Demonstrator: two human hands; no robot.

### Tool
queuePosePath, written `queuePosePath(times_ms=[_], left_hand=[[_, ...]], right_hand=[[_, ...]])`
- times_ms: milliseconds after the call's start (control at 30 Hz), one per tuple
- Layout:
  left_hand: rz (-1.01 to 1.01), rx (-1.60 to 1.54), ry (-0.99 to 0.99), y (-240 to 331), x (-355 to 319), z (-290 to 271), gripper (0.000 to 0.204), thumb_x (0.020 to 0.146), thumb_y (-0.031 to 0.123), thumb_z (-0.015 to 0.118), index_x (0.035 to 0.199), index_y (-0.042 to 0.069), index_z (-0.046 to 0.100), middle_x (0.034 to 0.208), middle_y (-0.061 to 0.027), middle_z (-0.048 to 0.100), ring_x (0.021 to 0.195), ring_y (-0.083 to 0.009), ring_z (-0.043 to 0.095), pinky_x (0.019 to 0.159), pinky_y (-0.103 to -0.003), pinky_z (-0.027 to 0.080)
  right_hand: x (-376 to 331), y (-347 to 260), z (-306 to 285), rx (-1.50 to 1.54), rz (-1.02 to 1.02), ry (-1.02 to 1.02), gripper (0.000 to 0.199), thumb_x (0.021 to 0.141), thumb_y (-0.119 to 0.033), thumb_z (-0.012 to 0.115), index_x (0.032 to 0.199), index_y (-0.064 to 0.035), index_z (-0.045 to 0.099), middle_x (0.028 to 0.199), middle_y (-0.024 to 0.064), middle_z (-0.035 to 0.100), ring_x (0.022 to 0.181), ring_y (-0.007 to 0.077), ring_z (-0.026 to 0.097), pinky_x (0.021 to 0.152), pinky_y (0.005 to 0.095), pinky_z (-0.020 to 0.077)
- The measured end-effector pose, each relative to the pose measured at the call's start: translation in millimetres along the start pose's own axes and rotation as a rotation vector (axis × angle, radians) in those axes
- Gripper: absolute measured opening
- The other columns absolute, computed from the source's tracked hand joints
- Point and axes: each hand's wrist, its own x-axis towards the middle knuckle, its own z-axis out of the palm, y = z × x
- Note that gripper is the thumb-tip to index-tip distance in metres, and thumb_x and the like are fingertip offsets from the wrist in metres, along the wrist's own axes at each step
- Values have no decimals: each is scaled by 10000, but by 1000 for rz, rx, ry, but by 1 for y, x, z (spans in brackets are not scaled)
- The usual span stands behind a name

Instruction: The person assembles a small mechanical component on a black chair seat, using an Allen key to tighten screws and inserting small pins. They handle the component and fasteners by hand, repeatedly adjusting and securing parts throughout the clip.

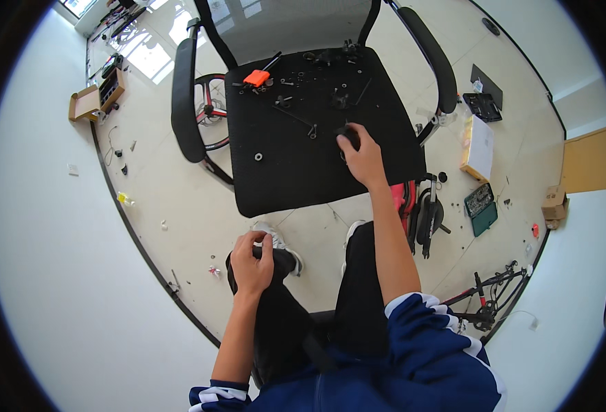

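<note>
Blue-and-white jacket (pixel 365 384) is nearest, then the left hand (pixel 251 266), half open over the knee (pixel 233 271). Up ahead, the right hand (pixel 362 154) bends its thumb and fingers at a small black part (pixel 345 131) on the chair seat (pixel 296 182) — I can't tell if it grips. Picking up seems underway; a snug pinch looks needed. Left of that hand sits a washer (pixel 258 157).

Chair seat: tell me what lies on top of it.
On the seat: an orange block, a ring, a rod and scattered small dark parts. The right hand is at a dark piece; whatever lies under that hand is covered.
</note>
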Motion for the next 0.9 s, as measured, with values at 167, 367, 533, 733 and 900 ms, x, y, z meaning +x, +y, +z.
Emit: queuePosePath(times_ms=[167,367,533,733,900], left_hand=[[85,-175,-29,13,52,32,93,896,71,676,949,-6,673,850,-139,684,752,-252,660,707,-326,505],[21,-164,-122,50,142,116,285,875,233,745,954,-7,615,780,-120,653,622,-208,579,576,-329,468],[-98,133,-212,68,175,144,476,770,392,801,917,-18,609,748,-130,671,657,-278,687,612,-348,527],[-98,109,-291,62,185,136,348,738,308,732,884,1,656,707,-97,668,654,-280,693,617,-351,533],[-42,153,-188,54,186,111,358,759,301,776,949,19,664,762,-80,630,622,-211,594,571,-312,460]], right_hand=[[33,26,-20,374,215,283,231,910,-108,667,1100,19,635,864,107,727,785,152,704,703,278,541],[52,36,-2,-171,158,71,223,858,-235,737,966,-43,704,788,44,707,640,161,637,606,311,496],[70,19,25,-403,183,132,367,793,-407,790,938,-79,717,715,9,632,648,206,631,607,327,488],[73,25,36,-324,111,131,247,822,-274,765,873,-52,670,772,17,650,673,194,639,601,314,483],[78,3,25,124,120,74,81,839,-57,708,900,-27,664,799,59,696,692,162,685,595,271,507]])
